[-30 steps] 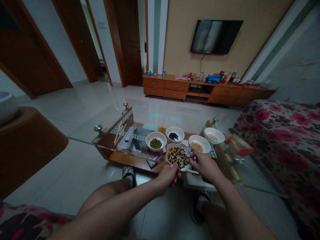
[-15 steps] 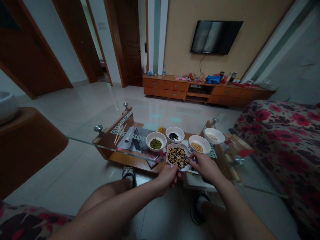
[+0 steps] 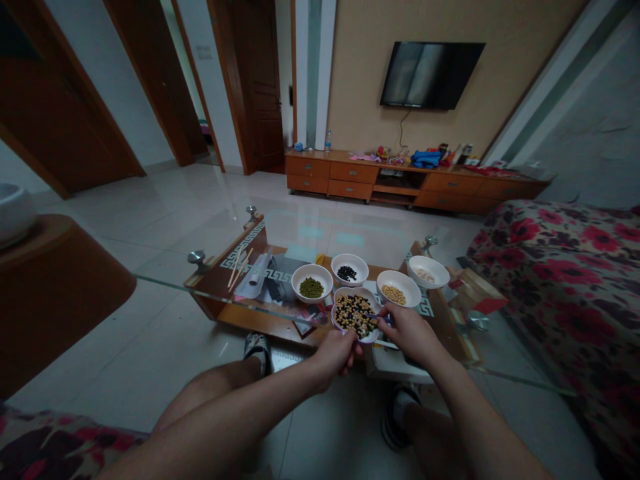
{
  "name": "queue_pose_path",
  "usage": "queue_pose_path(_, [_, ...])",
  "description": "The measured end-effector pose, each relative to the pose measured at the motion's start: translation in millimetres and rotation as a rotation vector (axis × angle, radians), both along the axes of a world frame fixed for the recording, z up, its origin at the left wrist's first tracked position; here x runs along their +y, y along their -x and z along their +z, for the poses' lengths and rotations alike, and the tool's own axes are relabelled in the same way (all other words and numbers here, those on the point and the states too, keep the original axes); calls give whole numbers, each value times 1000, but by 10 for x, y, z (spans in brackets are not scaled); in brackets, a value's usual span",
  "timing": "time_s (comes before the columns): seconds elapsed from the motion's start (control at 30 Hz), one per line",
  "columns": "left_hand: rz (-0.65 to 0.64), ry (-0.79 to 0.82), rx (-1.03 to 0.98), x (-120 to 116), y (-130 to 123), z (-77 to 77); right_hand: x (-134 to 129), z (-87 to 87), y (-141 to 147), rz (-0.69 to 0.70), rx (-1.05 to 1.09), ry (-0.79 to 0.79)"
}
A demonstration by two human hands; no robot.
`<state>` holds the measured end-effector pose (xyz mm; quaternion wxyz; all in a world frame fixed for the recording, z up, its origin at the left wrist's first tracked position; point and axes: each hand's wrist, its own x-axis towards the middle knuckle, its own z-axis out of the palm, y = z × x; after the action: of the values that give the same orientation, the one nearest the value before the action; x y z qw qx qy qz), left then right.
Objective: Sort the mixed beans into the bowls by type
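My left hand [image 3: 340, 353] grips the near rim of a shallow white dish [image 3: 371, 339] at the front edge of the glass table. Mixed beans [image 3: 353, 313], black, yellow and green, cover its bottom. My right hand [image 3: 407, 332] is closed around a thin, dark bluish utensil [image 3: 379, 317] whose tip is among the beans; its exact kind is hard to make out. Around the dish stand white bowls: one with green beans [image 3: 311, 288], one with black beans [image 3: 347, 273], one with yellow soybeans [image 3: 394, 295], and one with a few pale pieces [image 3: 425, 275].
Wooden chopsticks [image 3: 240, 268] lie on the left of the glass table [image 3: 190, 285]. Papers and other items sit on the shelf beneath. A flowered sofa [image 3: 555, 267] stands at right, a wooden stand [image 3: 65, 287] at left. Across the room is a TV cabinet [image 3: 353, 172].
Hardly anything differs. The utensil and the beans around its tip have shifted slightly, while both hands stay at the dish.
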<state>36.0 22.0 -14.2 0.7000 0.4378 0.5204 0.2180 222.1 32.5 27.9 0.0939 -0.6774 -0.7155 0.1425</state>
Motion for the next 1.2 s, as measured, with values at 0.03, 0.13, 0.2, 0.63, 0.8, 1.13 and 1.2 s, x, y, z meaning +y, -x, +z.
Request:
queue_pose_path(0.03, [-2, 0, 0, 0, 1, -3, 0, 1, 0, 0, 2, 0])
queue_pose_path(0.13, [-7, -8, 0, 2, 3, -11, 3, -4, -6, 5, 4, -3])
queue_pose_path(0.2, [-11, -13, 0, 3, 4, -12, 5, -15, -11, 12, 4, -4])
queue_pose_path(0.63, [-7, 8, -19, 1, 4, -19, -27, 140, -198, -240, -33, -227])
queue_pose_path(0.8, [-16, 7, -2, -4, 6, -10, -84, 202, -356, -444, -89, -312])
queue_pose_path(1.13, [-15, -1, 18, -7, 14, 34, -109, 271, -316, -572, -110, -284])
queue_pose_path(1.2, [-18, 1, 21, -8, 16, 53, -94, 251, -299, -556, -75, -278])
